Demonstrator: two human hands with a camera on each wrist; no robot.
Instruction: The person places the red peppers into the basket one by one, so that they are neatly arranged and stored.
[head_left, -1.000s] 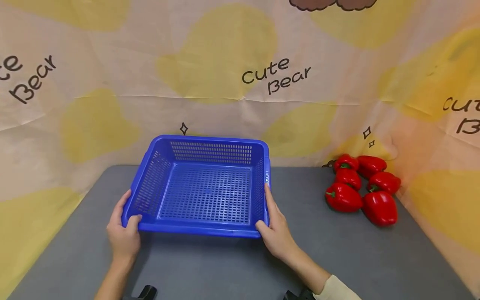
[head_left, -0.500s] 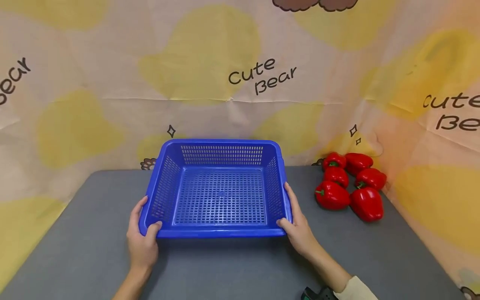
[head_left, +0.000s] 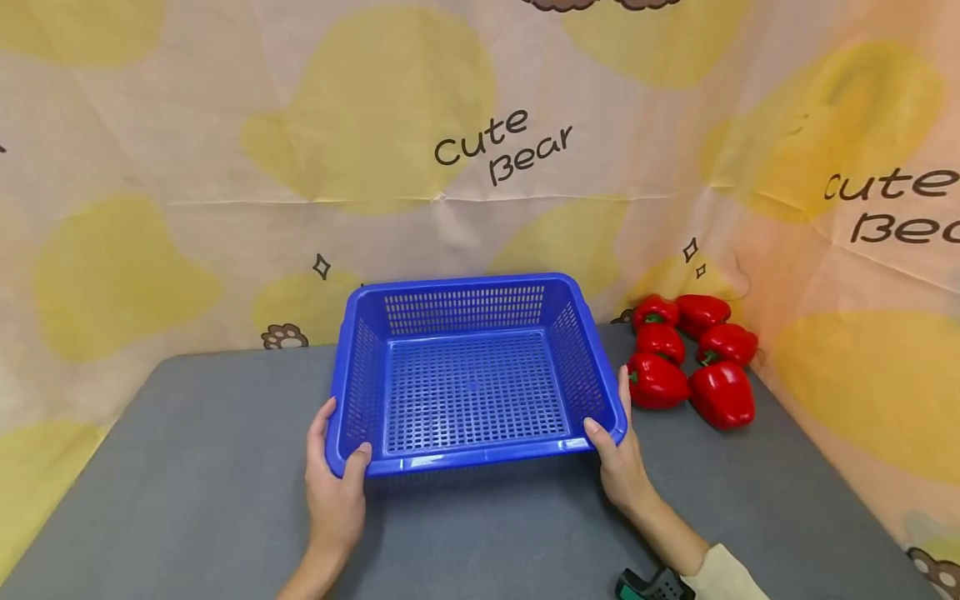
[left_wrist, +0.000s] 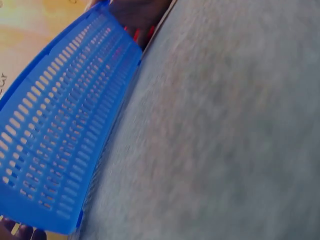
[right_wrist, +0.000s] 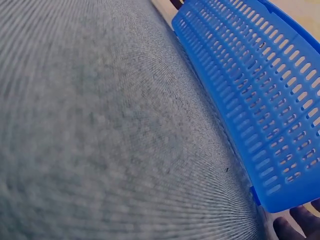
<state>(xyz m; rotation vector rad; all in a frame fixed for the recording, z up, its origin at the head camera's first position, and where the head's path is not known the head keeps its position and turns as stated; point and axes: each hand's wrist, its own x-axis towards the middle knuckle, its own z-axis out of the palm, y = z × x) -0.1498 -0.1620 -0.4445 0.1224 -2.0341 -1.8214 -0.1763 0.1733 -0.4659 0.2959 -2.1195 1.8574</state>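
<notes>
A blue plastic basket (head_left: pixel 474 392) with slotted walls and nothing inside fills the middle of the head view. My left hand (head_left: pixel 333 504) grips its near left corner, thumb over the rim. At the near right corner my right hand (head_left: pixel 624 467) holds the rim the same way, its fingers hidden partly behind the wall. Both wrist views show the basket's slotted near wall (left_wrist: pixel 65 115) low over the grey surface; I cannot tell whether it touches. Several red bell peppers (head_left: pixel 722 395) lie just right of the basket, the closest beside my right fingertips.
A grey tabletop (head_left: pixel 225 467) spreads under everything. Behind it and along the right side hangs a patterned cloth (head_left: pixel 405 108) with "Cute Bear" lettering. A black and green device (head_left: pixel 654 585) sits by the right wrist at the bottom edge.
Both hands have carried the basket rightward, closer to the bell peppers, and its right side has turned slightly away from me. The head view has swung to the right. The peppers lie as before.
</notes>
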